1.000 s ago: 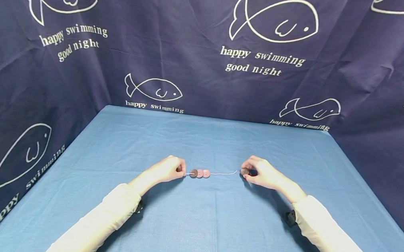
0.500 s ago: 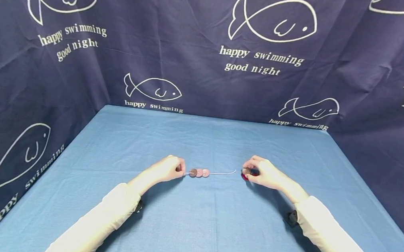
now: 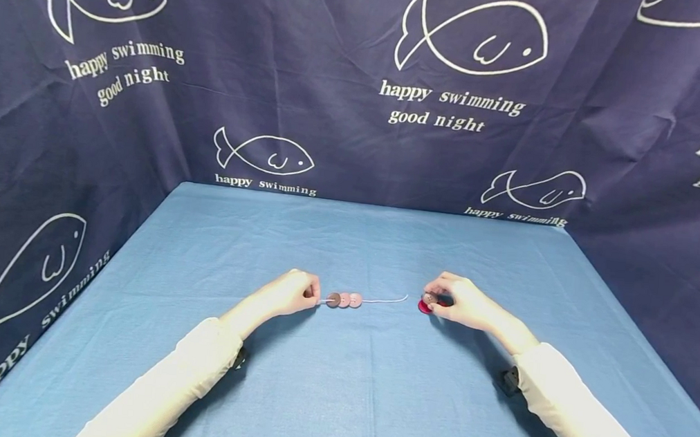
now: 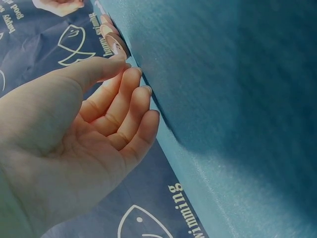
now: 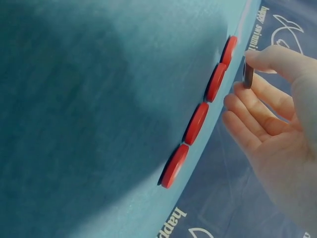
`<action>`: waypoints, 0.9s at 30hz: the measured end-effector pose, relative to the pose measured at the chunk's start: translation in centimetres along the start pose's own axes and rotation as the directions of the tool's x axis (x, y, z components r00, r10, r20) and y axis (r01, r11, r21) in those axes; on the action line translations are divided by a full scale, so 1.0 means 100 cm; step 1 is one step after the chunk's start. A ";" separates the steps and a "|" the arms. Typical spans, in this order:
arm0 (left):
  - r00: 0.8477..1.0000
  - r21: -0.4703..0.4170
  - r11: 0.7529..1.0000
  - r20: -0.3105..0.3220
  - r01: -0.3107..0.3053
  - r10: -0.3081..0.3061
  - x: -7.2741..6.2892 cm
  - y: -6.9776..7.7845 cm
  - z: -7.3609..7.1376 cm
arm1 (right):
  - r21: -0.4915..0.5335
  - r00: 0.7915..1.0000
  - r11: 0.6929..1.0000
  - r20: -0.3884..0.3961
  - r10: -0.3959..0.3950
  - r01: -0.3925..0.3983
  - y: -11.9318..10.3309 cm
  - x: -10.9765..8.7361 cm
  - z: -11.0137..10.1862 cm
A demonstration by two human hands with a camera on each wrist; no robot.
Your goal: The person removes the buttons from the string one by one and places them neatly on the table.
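Note:
In the head view my left hand pinches one end of a pale string between thumb and index finger. Beside those fingertips a brown button and two pink buttons sit threaded in a row, overlapping. The string's other end lies loose to the right. My right hand holds another brown button between thumb and fingertips, off the cloth. Below it rests a line of several red buttons, seen fully in the right wrist view. In the head view the hand hides most of them.
A blue cloth covers the table. Dark blue curtains with white fish drawings stand behind and at both sides. A small dark device sits at the right wrist, partly under the sleeve.
My right hand has drawn slightly to the right with the brown button, and a red button below it has come into view. The left hand and the threaded buttons hold nearly still.

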State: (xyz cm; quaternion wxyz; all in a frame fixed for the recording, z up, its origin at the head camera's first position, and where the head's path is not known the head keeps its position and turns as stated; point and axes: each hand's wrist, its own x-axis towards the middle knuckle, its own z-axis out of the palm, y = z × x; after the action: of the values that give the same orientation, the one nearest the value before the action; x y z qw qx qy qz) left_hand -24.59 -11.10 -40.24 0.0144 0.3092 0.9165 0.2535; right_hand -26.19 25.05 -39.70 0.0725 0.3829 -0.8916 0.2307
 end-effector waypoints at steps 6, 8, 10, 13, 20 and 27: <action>1.000 -0.002 1.000 -0.002 -0.009 0.009 -0.001 0.000 0.000 | -0.015 0.999 1.000 -0.031 -0.020 0.020 0.003 -0.003 0.000; 1.000 -0.001 1.000 0.001 -0.007 0.007 -0.001 0.000 0.000 | -0.014 0.999 1.000 -0.037 -0.022 0.021 0.003 -0.004 -0.001; 1.000 -0.001 1.000 0.006 -0.003 0.003 -0.001 0.000 0.000 | -0.012 0.999 1.000 -0.034 -0.016 0.016 0.003 -0.006 -0.002; 1.000 -0.002 1.000 0.008 -0.001 0.001 -0.001 0.000 0.000 | -0.010 1.000 1.000 -0.029 -0.009 0.009 0.003 -0.007 -0.003; 1.000 0.008 1.000 0.008 0.009 -0.009 -0.001 0.000 0.001 | -0.017 1.000 1.000 -0.024 0.001 -0.001 0.003 -0.010 -0.006; 1.000 -0.001 1.000 0.009 0.013 -0.013 0.000 0.000 0.001 | -0.023 1.000 1.000 -0.014 0.013 -0.013 0.006 -0.011 -0.007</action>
State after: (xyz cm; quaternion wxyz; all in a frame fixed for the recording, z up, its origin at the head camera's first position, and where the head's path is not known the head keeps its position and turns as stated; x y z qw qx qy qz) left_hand -24.57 -11.06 -40.30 0.0202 0.3044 0.9182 0.2525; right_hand -25.84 26.44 -39.63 0.0813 0.3748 -0.8961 0.2236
